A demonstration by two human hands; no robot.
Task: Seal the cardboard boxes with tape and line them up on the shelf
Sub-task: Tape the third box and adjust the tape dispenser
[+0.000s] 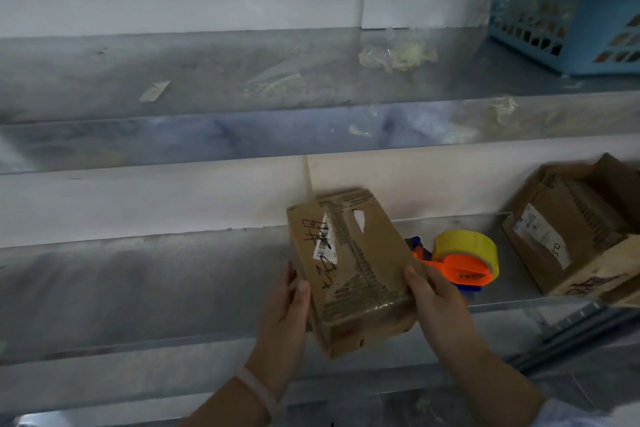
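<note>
A small worn cardboard box point(353, 267) with black handwriting and a torn white label is held between both my hands above the front of the lower metal shelf point(156, 288). My left hand point(287, 315) grips its left side and my right hand point(440, 308) grips its right side. The box is tilted, its top leaning away from me. Behind it on the shelf lies an orange and blue tape dispenser point(460, 263) with a yellow roll. Another cardboard box point(568, 236), its flaps open, stands at the shelf's right end.
The upper metal shelf point(207, 80) carries scraps of tape and crumpled clear plastic point(398, 54). A blue plastic basket point(568, 10) sits at its right end. A white wall runs behind both shelves.
</note>
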